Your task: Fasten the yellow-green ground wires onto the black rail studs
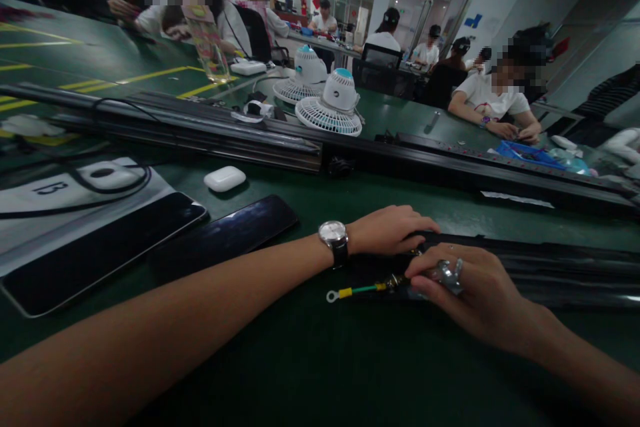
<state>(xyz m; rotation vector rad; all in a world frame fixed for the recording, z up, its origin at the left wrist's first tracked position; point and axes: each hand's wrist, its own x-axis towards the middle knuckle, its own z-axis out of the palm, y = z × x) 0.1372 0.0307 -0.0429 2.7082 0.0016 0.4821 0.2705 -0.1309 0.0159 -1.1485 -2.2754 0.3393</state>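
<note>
Below the centre, a short green wire (364, 289) with yellow sleeves and a ring terminal (333, 296) points left from a small metal fitting (393, 281). My right hand (467, 290), wearing rings, pinches at the fitting's right end, thumb and forefinger together. My left hand (393, 229), with a watch (333, 233) at the wrist, reaches to the near end of a long black profile (565, 270); its fingers bend over that end, and what they grip is hidden. Both hands are close to each other.
Two dark phones (107, 250) and a white case (225, 179) lie to the left. Long black rails (425, 160) cross the green table (280, 360). Beyond are two white fans (330, 107), a bottle (206, 40), a blue tray (530, 155) and several seated people.
</note>
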